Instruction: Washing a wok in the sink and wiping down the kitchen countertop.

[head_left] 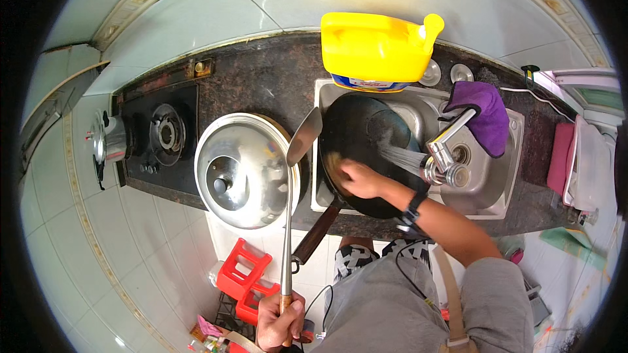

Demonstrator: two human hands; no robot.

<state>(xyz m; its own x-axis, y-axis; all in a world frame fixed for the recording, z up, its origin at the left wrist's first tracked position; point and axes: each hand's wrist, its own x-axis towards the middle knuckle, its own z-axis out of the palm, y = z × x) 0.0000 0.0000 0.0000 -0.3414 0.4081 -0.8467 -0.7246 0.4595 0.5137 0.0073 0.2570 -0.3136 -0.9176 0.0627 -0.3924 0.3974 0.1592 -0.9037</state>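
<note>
My left hand point(280, 325) is closed round the wooden grip of a long metal wok spatula point(288, 229), whose blade points away from me beside the sink. Inside a dark wok point(356, 127) resting over the left part of the sink point(512, 170), my right hand point(360, 179) presses a tan, blurred pad-like thing point(334, 165) against the wall. The wok's dark wooden handle point(317, 235) sticks out toward me over the counter edge. Water sprays from the faucet point(443, 147) into the wok, and a purple cloth point(483, 117) hangs on the faucet.
A large silver domed lid point(245, 167) stands left of the wok. Behind the sink is a yellow jug point(373, 49). At far left, a gas hob point(169, 132) and a metal pot point(112, 138). Red plastic stools point(243, 271) stand on the floor.
</note>
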